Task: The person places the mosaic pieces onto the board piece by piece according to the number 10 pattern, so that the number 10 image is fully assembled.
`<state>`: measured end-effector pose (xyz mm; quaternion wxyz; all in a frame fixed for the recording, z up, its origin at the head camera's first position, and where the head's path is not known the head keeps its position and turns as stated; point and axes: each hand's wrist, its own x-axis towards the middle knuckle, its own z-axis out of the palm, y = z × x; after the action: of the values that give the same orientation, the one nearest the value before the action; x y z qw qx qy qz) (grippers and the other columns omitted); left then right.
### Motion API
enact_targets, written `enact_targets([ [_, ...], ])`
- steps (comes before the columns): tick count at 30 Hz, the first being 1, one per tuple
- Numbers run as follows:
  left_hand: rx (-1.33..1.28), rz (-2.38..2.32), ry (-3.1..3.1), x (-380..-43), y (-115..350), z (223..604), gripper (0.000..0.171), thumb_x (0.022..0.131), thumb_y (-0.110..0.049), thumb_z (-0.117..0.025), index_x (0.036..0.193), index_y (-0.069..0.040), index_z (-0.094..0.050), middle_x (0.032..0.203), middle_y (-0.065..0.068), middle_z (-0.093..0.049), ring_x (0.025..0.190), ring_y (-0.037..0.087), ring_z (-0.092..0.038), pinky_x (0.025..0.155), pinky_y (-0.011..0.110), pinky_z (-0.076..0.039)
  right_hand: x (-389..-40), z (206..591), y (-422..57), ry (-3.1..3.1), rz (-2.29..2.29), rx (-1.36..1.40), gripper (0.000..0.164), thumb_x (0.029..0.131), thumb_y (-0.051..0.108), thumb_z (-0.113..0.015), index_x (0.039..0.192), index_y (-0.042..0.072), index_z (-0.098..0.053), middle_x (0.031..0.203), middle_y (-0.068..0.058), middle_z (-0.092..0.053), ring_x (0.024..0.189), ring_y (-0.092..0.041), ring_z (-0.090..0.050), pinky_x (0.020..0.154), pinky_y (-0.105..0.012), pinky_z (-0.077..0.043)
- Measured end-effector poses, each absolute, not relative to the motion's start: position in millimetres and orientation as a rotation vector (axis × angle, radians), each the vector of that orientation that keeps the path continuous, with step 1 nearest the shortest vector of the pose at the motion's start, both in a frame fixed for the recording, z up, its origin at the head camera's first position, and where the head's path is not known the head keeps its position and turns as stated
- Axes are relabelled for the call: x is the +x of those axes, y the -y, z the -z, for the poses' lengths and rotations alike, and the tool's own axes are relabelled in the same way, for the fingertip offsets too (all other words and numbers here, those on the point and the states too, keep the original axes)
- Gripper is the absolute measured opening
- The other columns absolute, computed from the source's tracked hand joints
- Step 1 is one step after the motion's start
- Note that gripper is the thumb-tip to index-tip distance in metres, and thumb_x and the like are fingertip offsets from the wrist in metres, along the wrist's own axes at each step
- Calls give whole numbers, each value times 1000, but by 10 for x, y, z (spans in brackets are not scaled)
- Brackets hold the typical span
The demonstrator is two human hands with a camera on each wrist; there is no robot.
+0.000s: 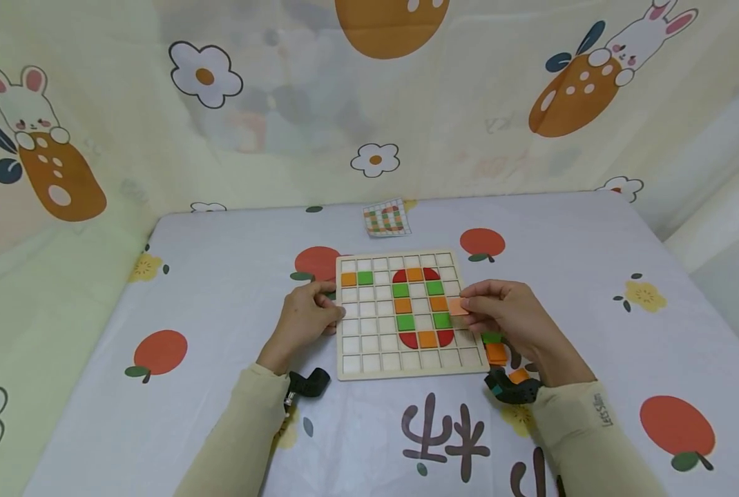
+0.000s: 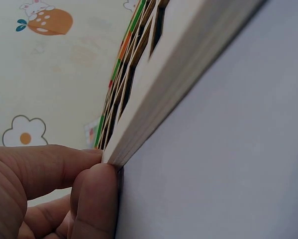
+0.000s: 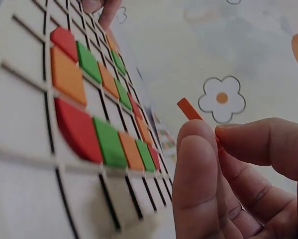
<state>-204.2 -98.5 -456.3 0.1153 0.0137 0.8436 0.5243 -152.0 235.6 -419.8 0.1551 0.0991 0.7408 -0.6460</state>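
A wooden grid board (image 1: 369,364) lies on the table with red, orange and green tiles set in a ring in its right half. One orange and one green tile (image 1: 365,277) sit near its upper left corner. My left hand (image 1: 304,319) is at the board's left edge, thumb and index finger pinching the rim (image 2: 120,144). Between thumb and fingertips my right hand (image 1: 511,314) holds an orange square tile (image 1: 457,306) above the board's right side. In the right wrist view that tile (image 3: 189,109) stands edge-on, partly hidden by the thumb.
Behind the board lies a small patterned card (image 1: 387,219) with a coloured grid. Loose orange tiles (image 1: 496,354) and a green one lie by the board's lower right corner, partly under the right wrist. A printed cloth (image 1: 307,148) hangs behind the table.
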Motion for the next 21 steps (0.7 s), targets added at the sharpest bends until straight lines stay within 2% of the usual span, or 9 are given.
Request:
enact_targets([
  [12, 36, -1539, -2477, -2039, 983, 4569, 49, 88, -1, -78, 135, 0, -64, 85, 8, -64, 58, 14, -64, 55, 24, -57, -1783, 4185, -1983, -2066, 1906, 234, 25, 100, 12, -69, 118, -6, -65, 95, -8, -72, 76, -18, -73, 73, -29, -64],
  [21, 22, -1545, -2466, -2042, 977, 4565, 50, 88, -1, -78, 136, 0, -64, 85, 8, -64, 58, 14, -64, 55, 24, -58, -1910, 4254, -1783, -2054, 1920, 214, 28, 100, 11, -70, 119, -8, -64, 97, -9, -73, 76, -17, -73, 73, -29, -64],
])
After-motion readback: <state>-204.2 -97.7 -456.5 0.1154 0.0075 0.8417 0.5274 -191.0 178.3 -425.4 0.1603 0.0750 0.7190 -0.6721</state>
